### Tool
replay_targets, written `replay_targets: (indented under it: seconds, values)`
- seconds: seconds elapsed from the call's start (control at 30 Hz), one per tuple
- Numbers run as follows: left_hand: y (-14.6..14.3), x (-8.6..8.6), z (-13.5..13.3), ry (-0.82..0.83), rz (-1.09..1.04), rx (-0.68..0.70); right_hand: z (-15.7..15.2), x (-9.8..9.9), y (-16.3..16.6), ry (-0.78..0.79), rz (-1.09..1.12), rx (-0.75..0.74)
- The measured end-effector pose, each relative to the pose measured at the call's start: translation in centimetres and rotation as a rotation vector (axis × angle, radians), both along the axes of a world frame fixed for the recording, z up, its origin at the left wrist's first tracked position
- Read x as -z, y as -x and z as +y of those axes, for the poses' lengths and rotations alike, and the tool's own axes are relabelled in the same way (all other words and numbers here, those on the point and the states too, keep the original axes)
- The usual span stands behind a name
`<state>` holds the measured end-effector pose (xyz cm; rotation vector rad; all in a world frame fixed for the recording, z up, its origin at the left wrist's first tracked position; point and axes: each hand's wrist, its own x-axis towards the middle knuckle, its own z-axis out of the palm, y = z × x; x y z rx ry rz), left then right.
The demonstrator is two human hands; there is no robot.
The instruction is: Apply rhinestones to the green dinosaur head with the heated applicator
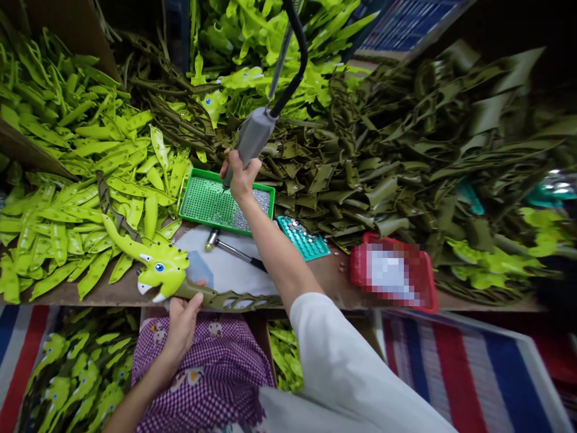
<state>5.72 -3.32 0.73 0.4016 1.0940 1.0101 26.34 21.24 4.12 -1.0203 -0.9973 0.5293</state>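
The right hand (pixel 241 174) is closed round a grey powered screwdriver (pixel 249 141) hung from a black hose, its tip down on the green screw tray (pixel 198 201). At seven o'clock from that tray, the left hand (pixel 183 322) grips a lime dinosaur-head toy (pixel 157 267) at the table's edge. A small hammer (pixel 232 248) lies between them.

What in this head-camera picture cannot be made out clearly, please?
- Red tray: its contents are pixelated.
- Driver tip over the green tray: hidden behind the right hand.
- Tool: its hose runs off the top edge.
- Olive part under the dinosaur head: its near end is covered by the left hand.
- Screws in the teal tray: too small to count.
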Motion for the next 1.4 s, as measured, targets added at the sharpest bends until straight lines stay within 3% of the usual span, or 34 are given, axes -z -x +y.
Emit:
replay_targets:
  seconds: [0.53,0.67,0.8,0.9,1.0,1.1,1.23,1.4]
  values:
    - [0.1,0.6,0.0,0.038,0.008,-0.035,0.0,-0.2,0.4,-0.009,0.019,-0.025]
    - [0.1,0.5,0.1,0.017,0.004,-0.013,-0.4,-1.6,-0.2,-0.009,-0.002,0.013]
    - [-0.1,0.3,0.2,-0.018,0.019,0.013,-5.8,-5.0,-0.3,-0.089,0.076,0.041]
    - [-0.2,0.2,0.2,-0.033,0.033,0.036,-13.1,-6.1,1.6,-0.186,0.232,-0.109]
    - [-0.2,0.5,0.1,-0.069,0.076,0.059,-19.7,-4.6,4.3,-0.076,0.251,-0.291]
    - [-0.1,0.8,0.1,-0.109,0.097,0.072,-22.8,-2.0,6.0,0.083,0.258,-0.307]
    - [-0.2,1.0,0.0,-0.144,0.094,0.068,-23.0,0.0,6.6,0.22,0.283,-0.272]
    - [-0.4,0.8,0.0,-0.152,0.083,0.035,-22.5,0.7,6.9,0.216,0.351,-0.294]
